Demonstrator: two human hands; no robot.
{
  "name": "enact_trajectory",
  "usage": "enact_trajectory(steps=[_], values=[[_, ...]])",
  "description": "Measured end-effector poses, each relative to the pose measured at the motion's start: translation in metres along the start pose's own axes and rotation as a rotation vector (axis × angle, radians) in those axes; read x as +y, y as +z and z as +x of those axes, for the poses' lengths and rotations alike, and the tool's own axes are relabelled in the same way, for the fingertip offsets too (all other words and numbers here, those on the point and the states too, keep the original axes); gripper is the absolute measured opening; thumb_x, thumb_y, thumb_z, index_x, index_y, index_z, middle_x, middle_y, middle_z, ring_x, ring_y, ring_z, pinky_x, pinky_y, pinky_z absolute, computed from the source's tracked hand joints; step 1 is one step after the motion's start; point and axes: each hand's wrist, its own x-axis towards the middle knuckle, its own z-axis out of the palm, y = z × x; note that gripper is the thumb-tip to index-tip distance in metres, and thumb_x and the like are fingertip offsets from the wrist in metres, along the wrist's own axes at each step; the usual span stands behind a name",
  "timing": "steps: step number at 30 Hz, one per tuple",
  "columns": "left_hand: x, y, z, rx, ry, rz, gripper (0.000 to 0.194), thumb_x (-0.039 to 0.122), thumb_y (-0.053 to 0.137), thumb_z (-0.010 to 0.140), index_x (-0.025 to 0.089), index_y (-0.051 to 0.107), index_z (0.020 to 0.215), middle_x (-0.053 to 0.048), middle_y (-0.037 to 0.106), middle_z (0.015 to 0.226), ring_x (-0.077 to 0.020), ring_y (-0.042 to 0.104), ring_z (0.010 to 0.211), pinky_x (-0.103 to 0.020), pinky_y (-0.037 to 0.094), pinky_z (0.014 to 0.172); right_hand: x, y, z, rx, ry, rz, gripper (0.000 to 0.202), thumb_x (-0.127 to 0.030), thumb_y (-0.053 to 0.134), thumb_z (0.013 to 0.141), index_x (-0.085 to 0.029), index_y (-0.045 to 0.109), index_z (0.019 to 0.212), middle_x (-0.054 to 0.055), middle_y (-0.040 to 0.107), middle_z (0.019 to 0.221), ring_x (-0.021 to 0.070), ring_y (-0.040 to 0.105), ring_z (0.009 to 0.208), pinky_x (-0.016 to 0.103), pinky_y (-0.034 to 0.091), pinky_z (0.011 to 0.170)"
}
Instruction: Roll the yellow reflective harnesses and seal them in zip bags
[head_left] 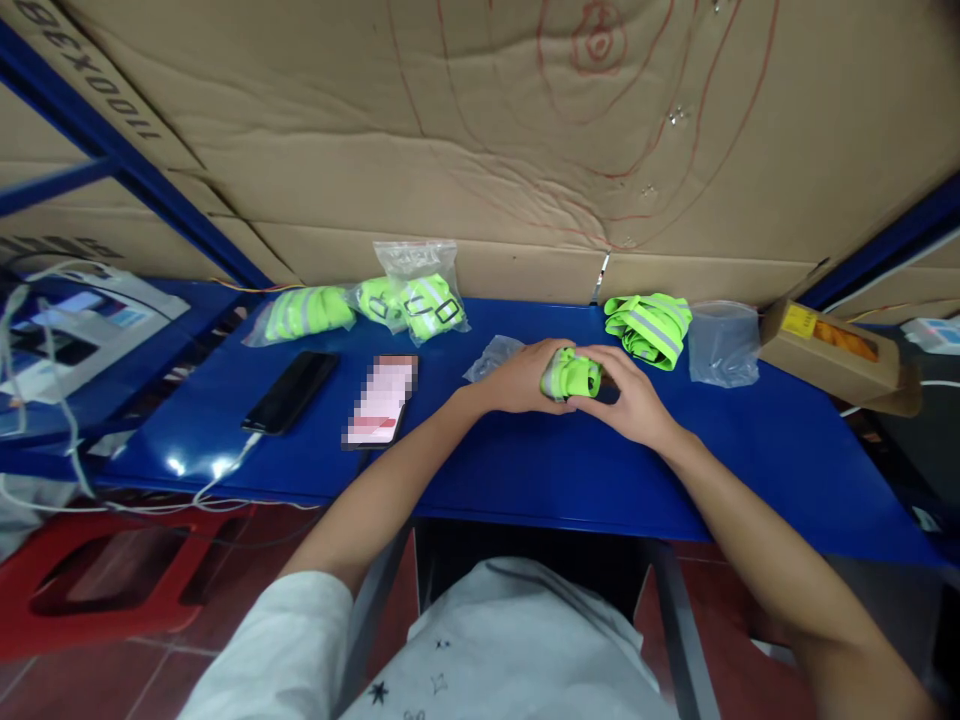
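Observation:
Between my two hands, over the middle of the blue table (pixel 525 470), is a bundled neon-yellow reflective strap (pixel 574 374). My left hand (pixel 521 378) is wrapped round its left side. From the right, my right hand (pixel 626 395) grips it with thumb and fingers. A clear plastic bag (pixel 495 357) shows just behind my left hand, partly hidden by it. Another folded neon-yellow reflective strap (pixel 649 328) lies unwrapped behind my right hand, beside a flat clear bag (pixel 723 343).
Several bagged neon-yellow straps (pixel 309 313) lie along the back left. Nearer are a black phone (pixel 291 392) on a white cable and a phone with a lit, blurred screen (pixel 381 400). An open cardboard box (pixel 832 355) stands right. A cardboard wall (pixel 487 180) closes the back.

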Motion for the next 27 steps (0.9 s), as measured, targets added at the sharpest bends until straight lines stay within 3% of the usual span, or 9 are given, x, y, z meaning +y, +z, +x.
enact_trajectory(steps=[3,6,11,15,18,23,27], values=[[0.002,-0.006,-0.002,-0.046,0.017,-0.139,0.084,0.053,0.087,0.079,0.02,0.048,0.145,-0.01,0.065,0.144,-0.0259,0.065,0.133,-0.036,0.052,0.111,0.002,-0.006,0.001,-0.044,-0.062,0.022,0.052,-0.055,0.075,0.093,-0.026,0.066,0.135,0.013,0.064,0.141,0.0303,0.066,0.13,0.048,0.06,0.104],[0.007,-0.005,-0.003,-0.096,0.031,-0.12,0.084,0.047,0.088,0.078,0.018,0.048,0.146,-0.016,0.062,0.147,-0.0305,0.06,0.139,-0.043,0.049,0.117,0.003,-0.002,-0.002,-0.069,-0.102,0.013,0.047,-0.054,0.07,0.098,-0.027,0.066,0.136,0.012,0.066,0.139,0.0294,0.066,0.129,0.048,0.058,0.109],[0.015,-0.001,-0.001,-0.1,0.079,-0.103,0.072,0.04,0.083,0.084,0.018,0.05,0.144,-0.016,0.06,0.148,-0.0325,0.058,0.141,-0.048,0.047,0.118,-0.001,0.011,-0.005,0.114,-0.045,-0.077,0.051,-0.062,0.076,0.09,-0.025,0.07,0.125,0.012,0.069,0.123,0.0294,0.071,0.111,0.044,0.064,0.089],[0.024,-0.006,-0.002,-0.058,0.085,-0.077,0.057,0.038,0.081,0.084,0.017,0.058,0.132,-0.014,0.067,0.136,-0.0318,0.065,0.131,-0.044,0.051,0.112,-0.015,0.009,-0.005,0.189,-0.155,-0.144,0.038,-0.054,0.075,0.094,-0.024,0.074,0.118,0.013,0.072,0.119,0.0295,0.071,0.11,0.047,0.062,0.095],[0.03,-0.015,-0.005,-0.054,0.069,-0.134,0.053,0.045,0.08,0.086,0.017,0.064,0.127,-0.011,0.073,0.126,-0.0306,0.071,0.12,-0.041,0.054,0.104,-0.026,0.002,-0.005,0.073,-0.197,-0.105,0.031,-0.044,0.066,0.103,-0.027,0.071,0.129,0.01,0.076,0.122,0.0275,0.073,0.111,0.047,0.061,0.099],[0.031,-0.029,-0.008,-0.116,0.01,-0.498,0.06,0.055,0.081,0.087,0.018,0.069,0.133,-0.007,0.077,0.126,-0.0249,0.074,0.116,-0.035,0.055,0.103,-0.035,-0.004,-0.008,-0.13,-0.212,-0.04,0.04,-0.037,0.044,0.112,-0.025,0.062,0.146,0.008,0.073,0.138,0.0251,0.071,0.127,0.046,0.061,0.108],[0.039,-0.032,-0.007,-0.089,-0.032,-0.671,0.066,0.054,0.084,0.085,0.016,0.068,0.136,-0.012,0.075,0.132,-0.0281,0.071,0.124,-0.039,0.054,0.108,-0.039,0.002,-0.011,-0.147,-0.332,-0.175,0.048,-0.052,0.06,0.104,-0.021,0.067,0.141,0.012,0.069,0.143,0.0321,0.063,0.138,0.053,0.056,0.113]])
